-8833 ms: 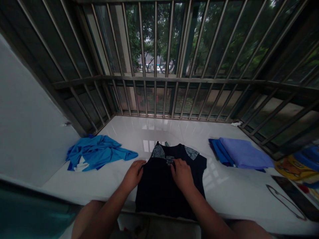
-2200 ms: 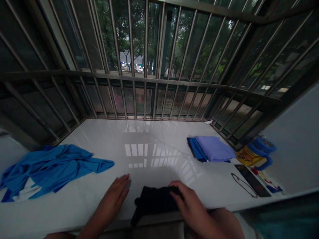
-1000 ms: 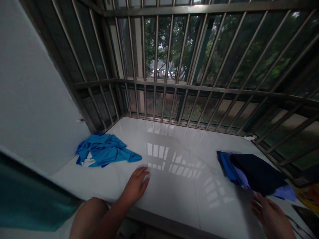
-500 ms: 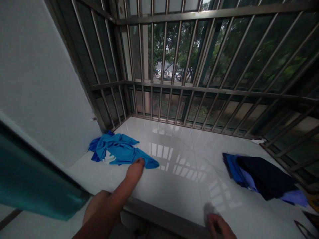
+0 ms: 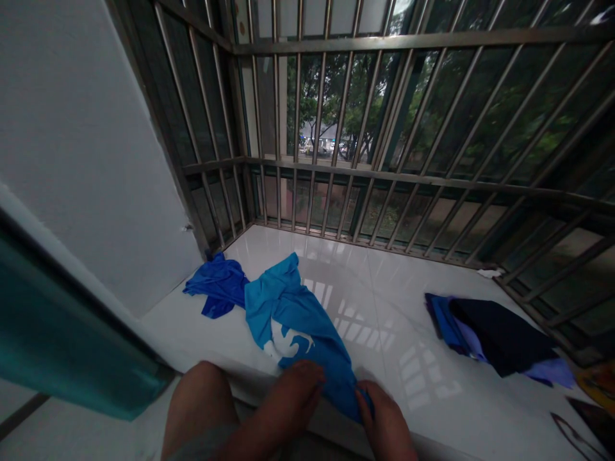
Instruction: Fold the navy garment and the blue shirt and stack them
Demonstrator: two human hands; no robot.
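A light blue shirt [image 5: 288,320] with a white print lies stretched across the white tiled sill [image 5: 384,301], pulled toward the near edge. My left hand [image 5: 298,390] and my right hand [image 5: 384,419] both grip its near end at the sill's front edge. A darker blue garment [image 5: 218,291] stays crumpled in the back left corner. On the right sits a folded stack [image 5: 500,333]: a dark navy piece on top of lilac and blue ones.
Metal window bars [image 5: 336,179] enclose the sill on the far and right sides. A grey wall [image 5: 72,160] stands at the left, with a teal frame [image 5: 57,346] below it. A yellow item [image 5: 596,381] and dark objects lie at the far right edge.
The dark garment went from in front of me onto the right stack. My left hand reached the blue pile, and both hands have now drawn the light blue shirt toward me.
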